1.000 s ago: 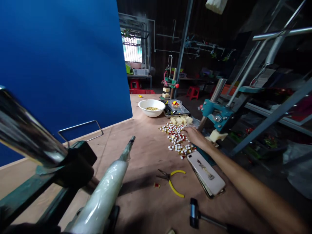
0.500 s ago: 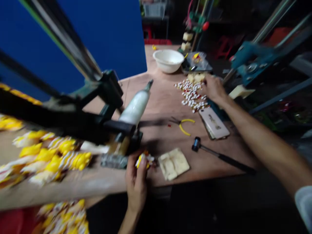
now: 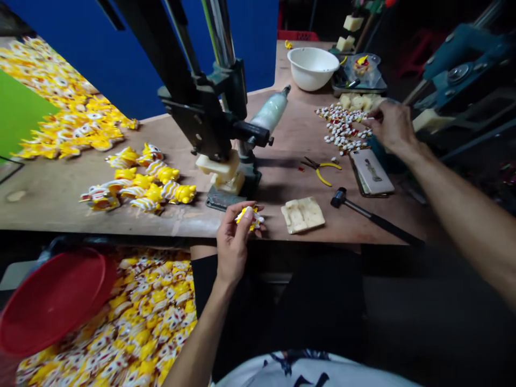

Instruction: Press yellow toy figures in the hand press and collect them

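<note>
Along the bench [image 3: 282, 172], many yellow toys [image 3: 147, 180] lay at the left end, with a big heap [image 3: 133, 317] below. White beads [image 3: 342, 129] were left at the far right, under the right hand [image 3: 391, 129] with its fingers pressed together. The left hand [image 3: 236, 244] pinched one yellow toy [image 3: 249, 216] by the front edge.

A white bowl [image 3: 313, 69] stands at the far end of the bench [image 3: 298, 129]. Yellow-handled pliers [image 3: 320, 173] lie near a small hammer [image 3: 363, 212].
</note>
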Motion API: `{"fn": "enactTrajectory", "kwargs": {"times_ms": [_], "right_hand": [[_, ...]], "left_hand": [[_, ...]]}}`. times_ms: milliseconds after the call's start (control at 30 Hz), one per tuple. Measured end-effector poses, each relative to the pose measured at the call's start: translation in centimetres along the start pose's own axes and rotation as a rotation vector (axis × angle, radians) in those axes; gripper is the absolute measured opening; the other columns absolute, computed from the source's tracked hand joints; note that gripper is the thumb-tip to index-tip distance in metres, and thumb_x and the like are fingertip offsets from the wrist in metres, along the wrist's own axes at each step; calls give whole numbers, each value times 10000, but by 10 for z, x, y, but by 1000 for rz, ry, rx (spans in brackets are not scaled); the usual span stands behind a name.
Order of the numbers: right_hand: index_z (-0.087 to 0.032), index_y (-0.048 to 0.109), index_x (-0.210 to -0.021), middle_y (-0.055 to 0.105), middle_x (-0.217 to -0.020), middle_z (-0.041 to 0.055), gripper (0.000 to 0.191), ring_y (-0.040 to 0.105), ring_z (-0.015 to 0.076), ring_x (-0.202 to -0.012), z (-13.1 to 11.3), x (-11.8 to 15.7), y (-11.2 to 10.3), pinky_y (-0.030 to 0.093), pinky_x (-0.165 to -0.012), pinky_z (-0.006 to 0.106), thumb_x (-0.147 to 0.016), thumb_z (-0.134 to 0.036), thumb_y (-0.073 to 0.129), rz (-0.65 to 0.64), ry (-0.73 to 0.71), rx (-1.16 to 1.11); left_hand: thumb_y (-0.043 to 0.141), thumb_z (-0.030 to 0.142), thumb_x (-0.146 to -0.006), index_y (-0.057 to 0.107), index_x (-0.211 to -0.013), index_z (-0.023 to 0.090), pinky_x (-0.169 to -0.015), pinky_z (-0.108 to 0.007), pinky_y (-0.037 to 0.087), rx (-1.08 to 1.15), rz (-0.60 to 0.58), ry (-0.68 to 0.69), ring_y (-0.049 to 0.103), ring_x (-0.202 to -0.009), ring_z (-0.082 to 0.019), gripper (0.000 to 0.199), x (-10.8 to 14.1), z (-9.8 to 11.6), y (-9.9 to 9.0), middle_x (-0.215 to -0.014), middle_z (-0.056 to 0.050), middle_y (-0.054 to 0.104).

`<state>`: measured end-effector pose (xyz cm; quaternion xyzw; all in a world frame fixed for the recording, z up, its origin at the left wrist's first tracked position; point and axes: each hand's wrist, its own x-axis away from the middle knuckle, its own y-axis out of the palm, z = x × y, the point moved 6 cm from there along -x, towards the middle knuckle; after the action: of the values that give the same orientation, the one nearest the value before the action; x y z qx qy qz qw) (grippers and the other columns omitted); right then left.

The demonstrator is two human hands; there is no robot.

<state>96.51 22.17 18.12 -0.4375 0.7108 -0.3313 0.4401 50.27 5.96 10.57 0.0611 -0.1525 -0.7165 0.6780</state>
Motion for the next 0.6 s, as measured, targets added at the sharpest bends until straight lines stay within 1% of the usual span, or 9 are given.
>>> {"fn": "enactTrajectory", "kwargs": {"times_ms": [67,133,200,267,333,400,467,533,600], "right_hand": [[-166,713,-1093,809,-1175,85,298,747,204,-1040,-13,15,-10,526,-1035,420,-1047,-455,655,45,-18,-50],[-189,737,-1139,810,-1127,73,307,743,197,-959,-36,36,-25,552,-937,382,-1037,-475,689,69,-55,-139],[-211,765,-1155,810,-1080,75,283,725,191,-889,-64,64,-40,563,-833,346,-1022,-461,749,86,-99,-249],[-223,788,-1143,813,-1049,71,308,711,190,-838,-93,98,-50,565,-763,331,-986,-487,803,74,-116,-392],[-246,808,-1128,819,-1051,55,333,726,204,-843,-120,135,-47,587,-741,331,-961,-534,819,-12,-93,-539],[-283,827,-1125,827,-1079,37,298,761,225,-916,-145,170,-37,627,-788,338,-965,-534,813,-153,-66,-662],[-309,838,-1143,833,-1114,27,267,780,239,-993,-165,199,-26,653,-850,343,-984,-519,793,-273,-45,-737],[-298,843,-1143,835,-1146,36,291,786,249,-1036,-174,216,-19,670,-885,349,-968,-529,810,-317,-10,-803],[-274,846,-1120,838,-1136,52,341,796,247,-1011,-169,223,-16,682,-886,348,-920,-549,858,-295,57,-857]], "left_hand": [[755,445,-1015,710,-1243,192,-671,-211,551,28,18,-17,695,-757,-112,344,2,-1,-5,-1195,-98,795],[750,457,-1020,716,-1259,185,-663,-196,540,72,10,-40,688,-760,-103,364,5,-1,-5,-1216,-110,797],[717,469,-1043,717,-1321,187,-684,-192,545,138,-30,-65,692,-792,-101,396,9,0,1,-1294,-129,783],[676,496,-1064,699,-1408,202,-737,-216,574,221,-88,-98,715,-849,-120,453,16,-1,12,-1381,-145,756],[651,515,-1073,682,-1453,206,-797,-255,603,284,-134,-130,737,-890,-146,490,22,-4,23,-1417,-155,741],[654,501,-1073,694,-1430,194,-840,-277,618,303,-159,-146,749,-913,-160,472,28,-7,32,-1389,-153,749],[678,466,-1064,716,-1362,187,-863,-282,626,284,-162,-134,754,-930,-163,410,34,-6,36,-1338,-136,761],[702,442,-1049,718,-1286,196,-890,-306,638,260,-159,-105,763,-971,-180,342,37,-1,35,-1315,-115,759],[706,426,-1041,689,-1233,212,-912,-341,645,248,-148,-90,771,-1022,-205,288,38,5,31,-1335,-105,747]]}}
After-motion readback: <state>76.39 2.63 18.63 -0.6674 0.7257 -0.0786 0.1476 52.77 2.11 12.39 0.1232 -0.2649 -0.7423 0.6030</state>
